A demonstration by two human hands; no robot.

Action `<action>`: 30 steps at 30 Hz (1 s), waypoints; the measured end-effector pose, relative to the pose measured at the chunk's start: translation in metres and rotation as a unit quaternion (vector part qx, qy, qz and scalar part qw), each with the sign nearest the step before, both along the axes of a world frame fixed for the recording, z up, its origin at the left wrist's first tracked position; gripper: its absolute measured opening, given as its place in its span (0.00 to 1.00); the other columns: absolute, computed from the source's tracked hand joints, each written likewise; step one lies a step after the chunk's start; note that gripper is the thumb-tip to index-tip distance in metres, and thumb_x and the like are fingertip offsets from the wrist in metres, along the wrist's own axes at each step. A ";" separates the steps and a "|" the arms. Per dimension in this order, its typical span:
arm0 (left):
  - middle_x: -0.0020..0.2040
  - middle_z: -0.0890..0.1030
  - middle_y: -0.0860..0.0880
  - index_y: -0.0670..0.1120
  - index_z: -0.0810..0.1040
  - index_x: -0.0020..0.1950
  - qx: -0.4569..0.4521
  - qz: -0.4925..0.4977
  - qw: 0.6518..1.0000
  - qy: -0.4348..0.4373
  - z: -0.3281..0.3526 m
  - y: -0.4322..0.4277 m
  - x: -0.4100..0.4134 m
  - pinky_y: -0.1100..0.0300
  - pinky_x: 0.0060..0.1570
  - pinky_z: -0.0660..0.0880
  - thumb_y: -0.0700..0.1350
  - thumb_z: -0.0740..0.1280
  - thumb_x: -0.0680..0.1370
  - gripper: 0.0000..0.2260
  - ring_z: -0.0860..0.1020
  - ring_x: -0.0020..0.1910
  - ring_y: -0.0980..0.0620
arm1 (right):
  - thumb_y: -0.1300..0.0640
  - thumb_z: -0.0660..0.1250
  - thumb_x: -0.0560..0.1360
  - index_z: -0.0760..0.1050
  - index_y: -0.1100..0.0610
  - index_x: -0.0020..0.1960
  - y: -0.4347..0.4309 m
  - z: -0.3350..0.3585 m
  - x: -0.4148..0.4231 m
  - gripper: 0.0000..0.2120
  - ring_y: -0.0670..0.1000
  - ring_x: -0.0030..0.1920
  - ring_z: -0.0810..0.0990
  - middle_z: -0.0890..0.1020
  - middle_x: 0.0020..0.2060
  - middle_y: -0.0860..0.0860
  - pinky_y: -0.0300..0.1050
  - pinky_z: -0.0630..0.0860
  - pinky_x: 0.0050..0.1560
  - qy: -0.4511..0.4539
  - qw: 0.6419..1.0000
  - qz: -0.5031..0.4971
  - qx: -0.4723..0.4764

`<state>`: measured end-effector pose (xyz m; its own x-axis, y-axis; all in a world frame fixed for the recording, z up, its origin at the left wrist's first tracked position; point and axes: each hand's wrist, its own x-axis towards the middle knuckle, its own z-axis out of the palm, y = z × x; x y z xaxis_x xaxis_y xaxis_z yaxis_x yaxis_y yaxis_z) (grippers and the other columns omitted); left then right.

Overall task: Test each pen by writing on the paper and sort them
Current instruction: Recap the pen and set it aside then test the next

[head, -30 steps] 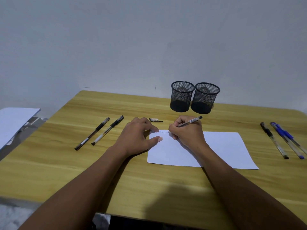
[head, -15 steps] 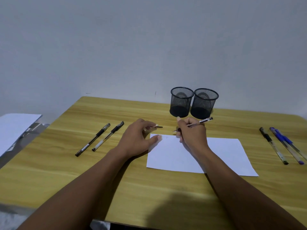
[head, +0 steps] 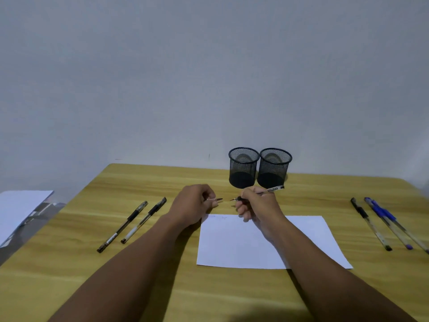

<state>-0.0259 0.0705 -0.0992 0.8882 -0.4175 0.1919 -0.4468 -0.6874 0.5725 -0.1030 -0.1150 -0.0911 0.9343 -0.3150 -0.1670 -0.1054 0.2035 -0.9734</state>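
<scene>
A white sheet of paper (head: pixel 267 242) lies on the wooden table (head: pixel 69 263), with a faint scribble near its top left corner. My right hand (head: pixel 257 205) grips an uncapped black pen (head: pixel 270 190) above the paper's far edge, its tip pointing left. My left hand (head: pixel 195 203) pinches the small pen cap (head: pixel 217 200), whose end faces the pen tip a short gap away. Two black mesh pen cups (head: pixel 243 167) (head: pixel 274 168) stand side by side just behind my hands.
Two black capped pens (head: pixel 123 226) (head: pixel 145 220) lie at the left of the table. At the right lie a black pen (head: pixel 370 223) and two blue pens (head: pixel 387 223). A white sheet (head: pixel 18 208) sits off the table's left edge.
My right hand lifted the pen off the paper and turned its tip leftward. My left hand left the paper, picked up the cap from the table and brought it toward the tip.
</scene>
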 end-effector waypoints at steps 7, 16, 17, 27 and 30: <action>0.37 0.85 0.53 0.50 0.84 0.41 -0.157 -0.030 0.986 0.039 0.022 -0.014 -0.010 0.67 0.33 0.73 0.42 0.78 0.73 0.05 0.79 0.32 0.60 | 0.62 0.72 0.77 0.78 0.63 0.41 -0.018 0.027 -0.003 0.07 0.48 0.24 0.75 0.81 0.30 0.57 0.37 0.66 0.20 -0.044 0.998 -0.006 0.051; 0.37 0.85 0.52 0.52 0.83 0.39 -0.181 -0.068 0.980 0.034 0.043 -0.040 -0.027 0.66 0.37 0.75 0.42 0.79 0.71 0.08 0.80 0.32 0.60 | 0.63 0.73 0.76 0.77 0.63 0.41 -0.032 0.040 -0.015 0.08 0.48 0.24 0.75 0.81 0.31 0.58 0.37 0.67 0.20 -0.074 0.997 0.008 -0.013; 0.37 0.85 0.53 0.52 0.83 0.39 -0.179 -0.070 0.981 0.033 0.044 -0.042 -0.029 0.67 0.36 0.74 0.42 0.79 0.71 0.08 0.79 0.32 0.60 | 0.63 0.74 0.76 0.77 0.63 0.42 -0.034 0.040 -0.017 0.07 0.48 0.24 0.75 0.81 0.31 0.57 0.37 0.67 0.20 -0.077 0.997 0.006 -0.015; 0.32 0.81 0.57 0.48 0.84 0.41 -0.137 -0.101 0.985 -0.009 0.054 -0.070 -0.048 0.72 0.35 0.70 0.41 0.78 0.73 0.04 0.75 0.29 0.65 | 0.59 0.75 0.76 0.78 0.61 0.43 -0.055 0.041 -0.035 0.07 0.45 0.23 0.72 0.80 0.30 0.54 0.36 0.64 0.22 -0.064 0.997 0.035 -0.029; 0.31 0.80 0.53 0.46 0.84 0.42 -0.127 -0.109 0.985 -0.028 0.059 -0.079 -0.052 0.71 0.32 0.69 0.42 0.78 0.73 0.04 0.72 0.28 0.62 | 0.58 0.74 0.76 0.78 0.58 0.39 -0.062 0.043 -0.039 0.10 0.45 0.23 0.69 0.78 0.29 0.53 0.36 0.62 0.23 -0.059 0.998 0.030 -0.017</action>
<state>-0.0781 -0.0081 -0.0405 0.7680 -0.5295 0.3604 -0.6033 -0.4089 0.6847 -0.1424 -0.1774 -0.0480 0.9642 -0.2614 -0.0453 -0.0009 0.1674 -0.9859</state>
